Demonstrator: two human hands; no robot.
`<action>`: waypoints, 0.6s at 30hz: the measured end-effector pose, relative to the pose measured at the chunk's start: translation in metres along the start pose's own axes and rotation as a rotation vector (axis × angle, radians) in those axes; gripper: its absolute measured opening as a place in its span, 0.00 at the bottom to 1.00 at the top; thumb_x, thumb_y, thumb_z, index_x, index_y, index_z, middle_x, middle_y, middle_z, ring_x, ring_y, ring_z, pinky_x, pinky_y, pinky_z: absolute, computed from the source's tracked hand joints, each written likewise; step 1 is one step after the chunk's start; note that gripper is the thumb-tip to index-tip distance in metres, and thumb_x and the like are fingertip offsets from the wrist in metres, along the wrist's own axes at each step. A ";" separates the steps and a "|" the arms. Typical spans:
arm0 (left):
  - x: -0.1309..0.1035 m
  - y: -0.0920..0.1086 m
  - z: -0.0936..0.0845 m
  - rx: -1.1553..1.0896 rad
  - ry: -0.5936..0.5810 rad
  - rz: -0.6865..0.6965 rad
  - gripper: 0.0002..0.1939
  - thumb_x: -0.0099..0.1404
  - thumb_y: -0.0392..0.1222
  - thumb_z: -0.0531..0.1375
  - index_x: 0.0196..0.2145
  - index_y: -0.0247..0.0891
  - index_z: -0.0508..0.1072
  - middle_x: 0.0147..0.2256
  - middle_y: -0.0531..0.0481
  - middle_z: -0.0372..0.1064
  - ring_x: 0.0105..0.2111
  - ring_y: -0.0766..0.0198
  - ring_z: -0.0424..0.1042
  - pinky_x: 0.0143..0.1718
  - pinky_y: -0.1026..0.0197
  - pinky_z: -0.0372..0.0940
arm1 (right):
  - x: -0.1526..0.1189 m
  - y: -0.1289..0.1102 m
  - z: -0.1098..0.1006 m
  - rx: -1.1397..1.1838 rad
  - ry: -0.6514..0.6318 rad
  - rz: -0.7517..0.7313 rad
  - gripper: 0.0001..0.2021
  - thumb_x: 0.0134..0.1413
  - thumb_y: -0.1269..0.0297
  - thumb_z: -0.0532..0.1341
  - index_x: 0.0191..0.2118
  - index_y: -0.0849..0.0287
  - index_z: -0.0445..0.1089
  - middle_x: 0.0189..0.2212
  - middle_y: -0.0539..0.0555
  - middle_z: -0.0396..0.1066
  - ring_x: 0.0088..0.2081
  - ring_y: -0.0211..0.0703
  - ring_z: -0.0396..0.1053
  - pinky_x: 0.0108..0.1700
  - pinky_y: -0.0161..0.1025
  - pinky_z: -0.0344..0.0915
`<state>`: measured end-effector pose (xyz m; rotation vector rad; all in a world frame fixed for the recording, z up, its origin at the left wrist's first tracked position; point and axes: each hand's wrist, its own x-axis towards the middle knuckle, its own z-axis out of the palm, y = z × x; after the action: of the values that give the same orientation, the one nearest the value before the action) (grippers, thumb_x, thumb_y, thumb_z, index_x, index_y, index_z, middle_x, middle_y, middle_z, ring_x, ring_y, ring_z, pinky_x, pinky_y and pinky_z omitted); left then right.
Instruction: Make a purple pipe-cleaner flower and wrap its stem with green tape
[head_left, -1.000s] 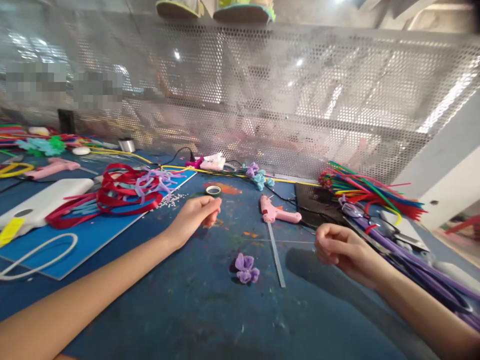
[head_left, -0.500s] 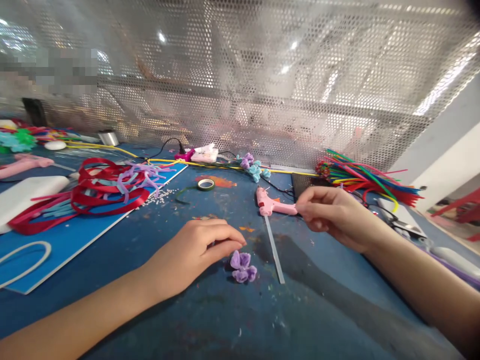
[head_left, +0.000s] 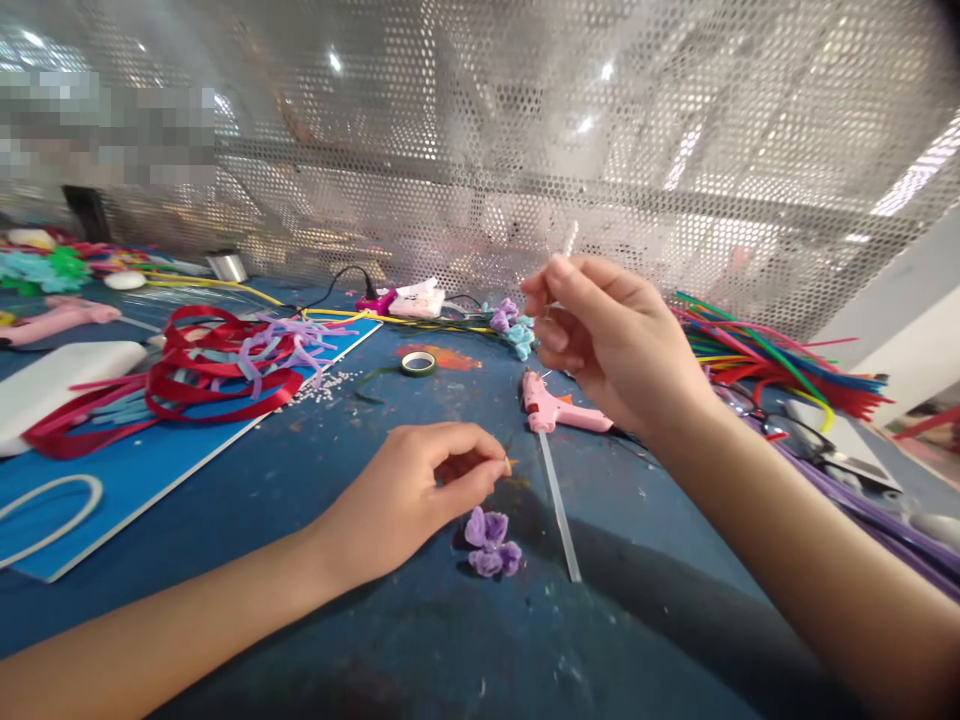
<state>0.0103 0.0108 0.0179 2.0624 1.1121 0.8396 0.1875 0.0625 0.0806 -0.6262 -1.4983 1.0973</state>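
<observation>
My right hand point(head_left: 626, 335) is raised above the glue gun, its thumb and forefinger pinching a short white beaded strand point(head_left: 572, 238) that points upward. My left hand point(head_left: 427, 490) rests low over the table with thumb and forefinger pressed together; what lies between the tips is too small to make out. Just in front of those fingers a purple fuzzy flower point(head_left: 492, 545) lies on the table. Below my right hand is the pink glue gun point(head_left: 559, 408) on its side, a long clear glue stick point(head_left: 559, 510) sticking out of its back toward me.
A roll of green tape point(head_left: 418, 364) and scattered white beads point(head_left: 326, 388) lie left of centre. Red ribbon point(head_left: 217, 370) heaps on a blue board point(head_left: 142, 480). Purple and blue flowers point(head_left: 514, 330) stand behind the glue gun; pipe cleaners point(head_left: 787, 360) and glasses point(head_left: 795, 425) sit right.
My right hand has risen and moved left from beside the glue gun's handle, and the white strand now shows in it. My left hand has shifted slightly right, its fingertips pinched closer together.
</observation>
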 end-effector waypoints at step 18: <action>-0.002 -0.006 0.005 0.050 -0.022 -0.003 0.12 0.66 0.46 0.55 0.32 0.40 0.75 0.28 0.54 0.72 0.27 0.67 0.67 0.27 0.66 0.60 | 0.000 -0.015 -0.026 -0.312 -0.071 -0.032 0.08 0.52 0.59 0.64 0.30 0.59 0.72 0.22 0.48 0.61 0.23 0.31 0.59 0.23 0.31 0.56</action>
<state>0.0113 0.0106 0.0101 2.1056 1.1344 0.7929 0.2150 0.0638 0.0923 -0.7815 -1.7527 0.8749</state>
